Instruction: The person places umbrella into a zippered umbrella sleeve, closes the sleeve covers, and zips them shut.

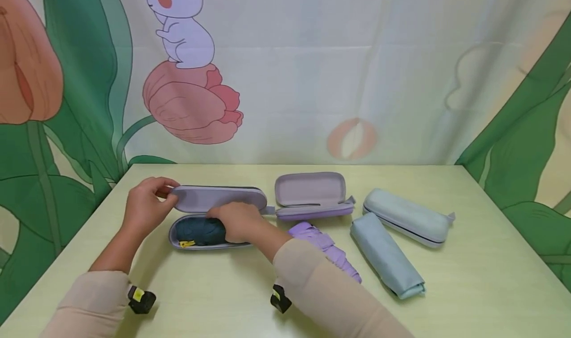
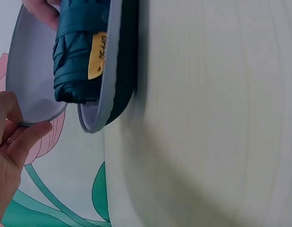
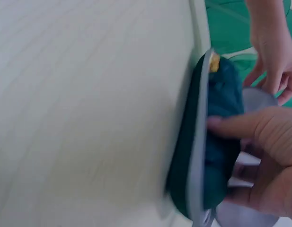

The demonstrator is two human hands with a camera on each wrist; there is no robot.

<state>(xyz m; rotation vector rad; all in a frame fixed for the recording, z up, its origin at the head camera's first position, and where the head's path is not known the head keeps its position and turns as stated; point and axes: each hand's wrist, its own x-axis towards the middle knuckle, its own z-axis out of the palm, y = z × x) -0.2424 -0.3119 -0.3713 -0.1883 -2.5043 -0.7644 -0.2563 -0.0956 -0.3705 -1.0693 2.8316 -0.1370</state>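
Note:
A zip case with a dark teal shell and grey lining lies unfolded at the left of the table, its lid (image 1: 218,199) raised behind its base (image 1: 205,248). In the base rests a dark teal folded umbrella (image 1: 200,230) with a yellow tag (image 2: 97,56). My left hand (image 1: 149,204) pinches the lid's left end between thumb and fingers. At the right half of the umbrella, my right hand (image 1: 241,222) grips it, the thumb (image 3: 226,126) on the front and the other fingers behind. That hand hides the base's right end in the head view.
Behind and to the right stands a purple case (image 1: 311,189) with its lid up. Nearer lies a purple folded umbrella (image 1: 332,253), partly behind my right sleeve. A light blue folded umbrella (image 1: 388,258) and a closed light blue case (image 1: 406,216) lie at the right.

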